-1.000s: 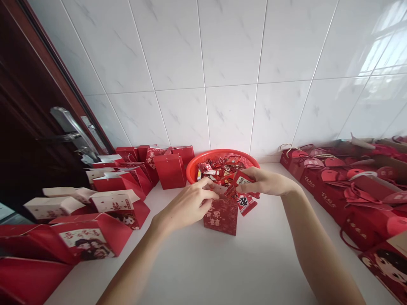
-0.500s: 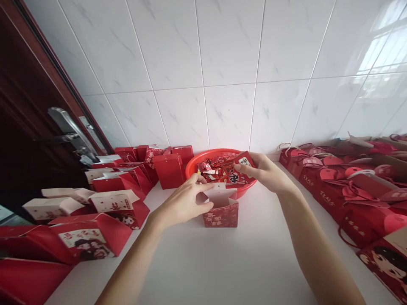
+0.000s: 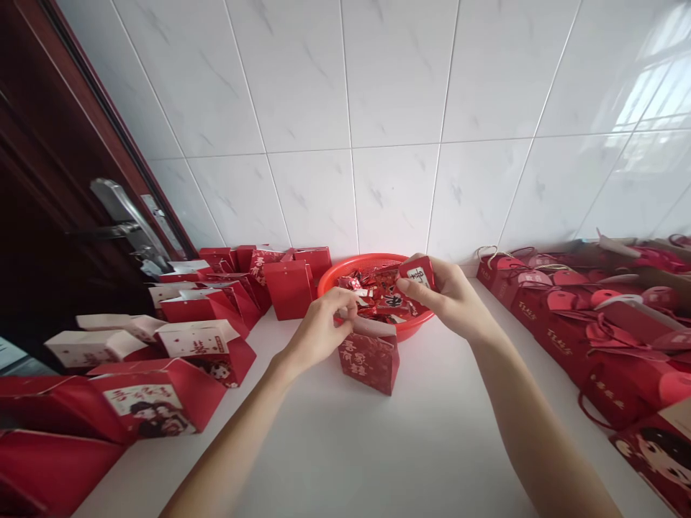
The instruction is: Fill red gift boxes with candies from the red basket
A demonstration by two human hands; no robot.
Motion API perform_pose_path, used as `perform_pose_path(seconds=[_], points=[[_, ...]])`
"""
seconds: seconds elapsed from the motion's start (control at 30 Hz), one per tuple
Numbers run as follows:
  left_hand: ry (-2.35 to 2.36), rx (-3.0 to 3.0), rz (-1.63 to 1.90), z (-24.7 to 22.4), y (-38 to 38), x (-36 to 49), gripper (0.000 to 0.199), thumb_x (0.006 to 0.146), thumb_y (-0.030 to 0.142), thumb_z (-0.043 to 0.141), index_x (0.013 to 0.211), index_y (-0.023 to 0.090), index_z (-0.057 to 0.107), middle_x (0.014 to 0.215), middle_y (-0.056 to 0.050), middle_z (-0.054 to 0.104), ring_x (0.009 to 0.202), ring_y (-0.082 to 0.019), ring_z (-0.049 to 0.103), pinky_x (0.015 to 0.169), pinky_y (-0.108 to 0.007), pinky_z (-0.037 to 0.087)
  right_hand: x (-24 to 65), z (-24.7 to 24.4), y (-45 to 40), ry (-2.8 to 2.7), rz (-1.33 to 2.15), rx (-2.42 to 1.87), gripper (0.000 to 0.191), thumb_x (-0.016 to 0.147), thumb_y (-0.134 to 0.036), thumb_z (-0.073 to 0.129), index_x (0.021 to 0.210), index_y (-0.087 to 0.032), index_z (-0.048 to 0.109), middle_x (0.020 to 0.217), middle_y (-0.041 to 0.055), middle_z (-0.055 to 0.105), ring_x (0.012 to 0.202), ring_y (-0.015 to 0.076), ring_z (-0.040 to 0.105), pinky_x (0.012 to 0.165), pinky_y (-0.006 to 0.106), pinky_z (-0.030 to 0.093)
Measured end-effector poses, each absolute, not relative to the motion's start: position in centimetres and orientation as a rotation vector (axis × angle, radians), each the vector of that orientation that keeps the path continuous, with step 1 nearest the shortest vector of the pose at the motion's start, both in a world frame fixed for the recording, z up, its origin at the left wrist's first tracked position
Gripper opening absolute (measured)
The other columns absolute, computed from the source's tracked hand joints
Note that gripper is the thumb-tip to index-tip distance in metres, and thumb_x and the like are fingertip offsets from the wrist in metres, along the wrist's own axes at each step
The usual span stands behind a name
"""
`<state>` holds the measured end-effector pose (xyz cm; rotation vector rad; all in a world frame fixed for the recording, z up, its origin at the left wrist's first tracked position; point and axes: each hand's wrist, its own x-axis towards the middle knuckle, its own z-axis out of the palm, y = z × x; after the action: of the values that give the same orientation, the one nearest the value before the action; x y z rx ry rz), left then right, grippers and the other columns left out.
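A patterned red paper box (image 3: 369, 361) stands on the white table in front of a red plastic basket (image 3: 413, 329). Its top is open, and my left hand (image 3: 324, 327) pinches its upper left edge between thumb and fingers. My right hand (image 3: 450, 295), over the basket's right side, holds a red packet (image 3: 418, 275) with a white label. Wrapped sweets and red packets (image 3: 394, 302) lie in the basket.
Red boxes (image 3: 154, 403) stand in rows on the left, some with raised white flaps; a plain red box (image 3: 288, 289) is beside the basket. Red boxes with cords (image 3: 561, 338) line the right side. Behind is a tiled wall (image 3: 394, 194); a door handle (image 3: 129, 216) is at left.
The patterned box has turned and tilted a little under my left hand, whose fingers have closed on its edge. My right hand still holds the packet in nearly the same place.
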<state>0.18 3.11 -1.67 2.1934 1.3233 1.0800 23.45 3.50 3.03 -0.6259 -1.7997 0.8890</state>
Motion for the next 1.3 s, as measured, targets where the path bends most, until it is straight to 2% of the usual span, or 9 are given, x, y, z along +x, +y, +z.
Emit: perform_pose_path(seconds=[0.1,0.2,0.33,0.4,0.53,0.7,1.03,1.13,1.3], points=[[1.327,2.211,1.04,-1.9,3.4,0.3,0.022,0.081,0.016,0.053,0.065,0.019,0.068,0.113,-0.007,0.067,0.095,-0.021,0.068,0.077,-0.033,0.058,23.5,3.2,3.5,-1.798,0.89,-0.615,0.021,0.09,-0.037,0.066,0.085,-0.018,0.062,0.072,-0.0013,0.058,0.063,0.011,0.05,0.055,0.023,0.04],[1.345,2.158,0.912,-1.7,3.2,0.1,0.024,0.083,0.021,0.055,0.089,0.025,0.078,0.12,-0.006,0.068,0.102,-0.023,0.068,0.078,-0.034,0.06,23.4,3.0,3.5,-1.818,0.9,-0.61,0.022,0.09,-0.039,0.066,0.087,-0.018,0.064,0.074,-0.0009,0.059,0.065,0.0114,0.051,0.057,0.024,0.041],[1.281,2.189,0.691,-0.8,2.6,-0.6,0.041,0.079,0.028,0.067,0.12,0.03,0.072,0.133,-0.005,0.065,0.12,-0.027,0.062,0.09,-0.036,0.057,23.2,2.6,3.9,-1.873,0.926,-0.638,0.026,0.091,-0.044,0.065,0.087,-0.018,0.064,0.069,-0.0023,0.054,0.06,0.0108,0.046,0.052,0.024,0.036],[1.266,2.174,0.622,-0.4,2.4,-0.8,0.049,0.076,0.029,0.07,0.125,0.028,0.069,0.135,-0.006,0.062,0.118,-0.027,0.062,0.089,-0.035,0.057,23.0,2.2,4.1,-1.925,0.928,-0.664,0.028,0.091,-0.046,0.065,0.086,-0.019,0.063,0.066,-0.003,0.05,0.057,0.0106,0.041,0.051,0.024,0.033],[1.274,2.094,0.586,0.2,2.3,-0.7,0.048,0.074,0.031,0.074,0.122,0.024,0.07,0.128,-0.007,0.062,0.1,-0.023,0.066,0.084,-0.035,0.057,22.1,1.5,4.5,-2.056,0.908,-0.697,0.027,0.092,-0.046,0.061,0.09,-0.02,0.064,0.07,-0.0011,0.053,0.059,0.0126,0.041,0.053,0.027,0.033],[1.223,2.064,0.598,0.2,2.5,-0.5,0.045,0.07,0.027,0.076,0.115,0.027,0.072,0.129,-0.005,0.061,0.105,-0.024,0.062,0.085,-0.034,0.055,21.7,1.2,4.5,-2.186,0.932,-0.687,0.026,0.091,-0.045,0.061,0.101,-0.022,0.068,0.071,0.0008,0.058,0.063,0.0158,0.049,0.056,0.028,0.039],[1.264,2.02,0.58,-0.1,2.6,-0.8,0.055,0.07,0.03,0.078,0.124,0.027,0.068,0.134,-0.006,0.059,0.109,-0.025,0.062,0.087,-0.035,0.054,21.6,1.2,4.6,-2.031,0.928,-0.674,0.028,0.093,-0.046,0.061,0.096,-0.019,0.07,0.077,0.0014,0.063,0.066,0.0141,0.053,0.059,0.027,0.041],[1.244,2.021,0.592,0.0,2.6,-0.8,0.057,0.07,0.03,0.077,0.126,0.025,0.066,0.128,-0.006,0.063,0.112,-0.027,0.061,0.089,-0.036,0.054,21.1,1.0,4.6,-2.152,0.912,-0.671,0.024,0.095,-0.039,0.058,0.102,-0.021,0.072,0.084,0.0034,0.068,0.073,0.017,0.06,0.064,0.029,0.046],[1.235,1.988,0.583,-0.1,2.7,-0.9,0.056,0.069,0.029,0.078,0.124,0.028,0.067,0.141,-0.005,0.056,0.127,-0.028,0.053,0.095,-0.037,0.052,20.9,1.1,4.5,-2.06,0.869,-0.639,0.021,0.093,-0.033,0.058,0.103,-0.02,0.072,0.1,0.0061,0.07,0.092,0.0206,0.064,0.078,0.032,0.05]])
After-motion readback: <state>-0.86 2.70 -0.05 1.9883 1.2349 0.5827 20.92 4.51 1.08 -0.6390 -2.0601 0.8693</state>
